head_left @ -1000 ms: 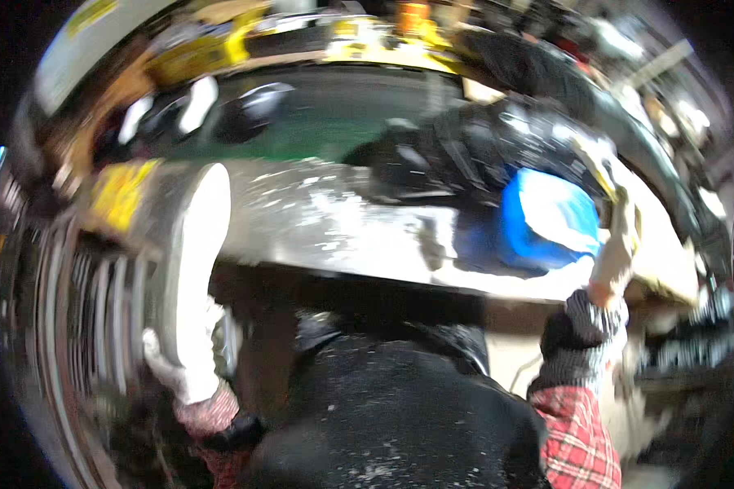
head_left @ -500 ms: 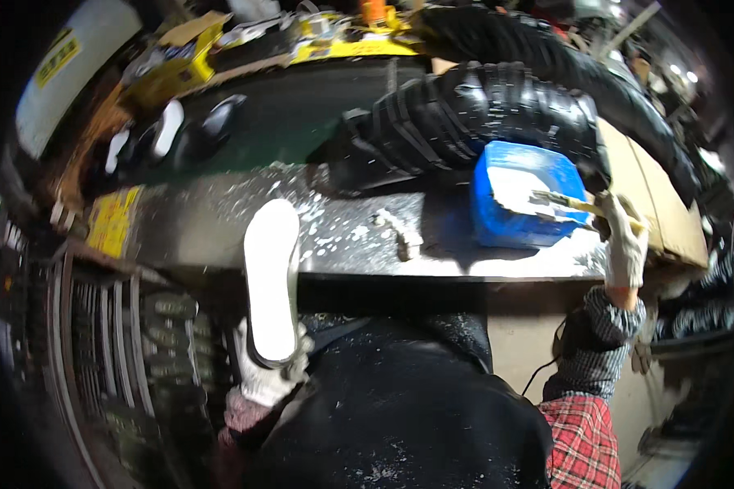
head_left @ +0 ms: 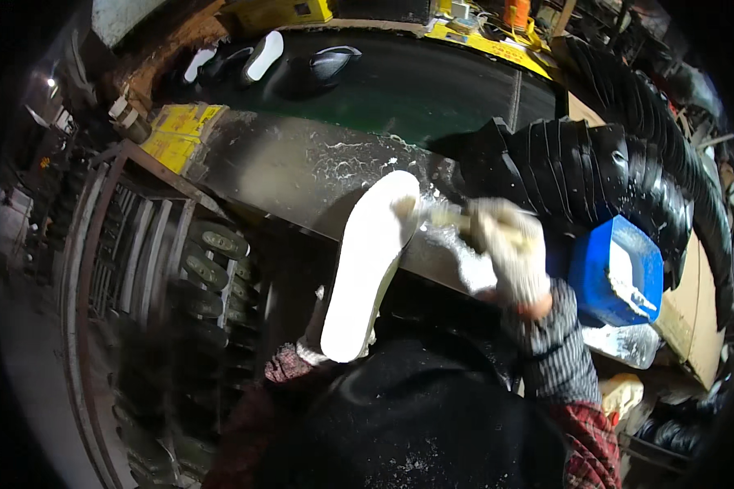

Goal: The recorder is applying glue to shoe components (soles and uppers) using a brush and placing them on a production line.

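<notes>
My left hand [head_left: 310,354], gloved and mostly hidden behind it, grips a dark shoe [head_left: 367,265] by its lower end, the white sole face turned up. Closed round a brush [head_left: 450,218] is my gloved right hand [head_left: 512,251], blurred by motion. The brush's bristles meet the white face near its upper right edge. To the right of that hand a blue tub [head_left: 593,269] stands on the bench, with white paste inside and smeared on its rim.
White splashes mark the metal bench [head_left: 277,163]. Beyond it, a dark green belt [head_left: 432,90] carries several shoes, some with white soles [head_left: 263,57]. Overlapping black curved pieces [head_left: 579,175] lie behind the tub. At left stands a metal rack [head_left: 151,261] holding shoe-shaped items. Cardboard [head_left: 693,318] lies at right.
My right hand has brought the brush left from the tub onto the white sole. The shoe has risen and tilted rightward. The view has turned, shifting the tub lower right.
</notes>
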Demonstrator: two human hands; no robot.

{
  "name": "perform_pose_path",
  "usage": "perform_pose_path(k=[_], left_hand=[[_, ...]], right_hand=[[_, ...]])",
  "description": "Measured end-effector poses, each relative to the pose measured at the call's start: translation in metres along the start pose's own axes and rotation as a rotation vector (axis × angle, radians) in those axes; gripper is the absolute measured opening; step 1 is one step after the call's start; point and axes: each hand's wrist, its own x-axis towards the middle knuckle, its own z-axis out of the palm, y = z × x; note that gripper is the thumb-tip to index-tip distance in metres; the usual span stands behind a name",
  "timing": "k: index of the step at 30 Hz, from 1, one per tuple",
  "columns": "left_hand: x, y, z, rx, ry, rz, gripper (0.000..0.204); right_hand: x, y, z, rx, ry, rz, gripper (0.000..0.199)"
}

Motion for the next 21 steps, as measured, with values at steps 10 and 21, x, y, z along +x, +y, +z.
perform_pose_path(k=[10,21], left_hand=[[0.013,0.006,0.018,0.009,-0.146,-0.049,0.079],[0.018,0.003,0.046,-0.015,-0.471,-0.042,0.064]], right_hand=[[0.034,-0.033,0.015,-0.197,-0.233,-0.131,0.022],[-0.046,-0.041,0.022,-0.212,-0.662,-0.224,0.026]])
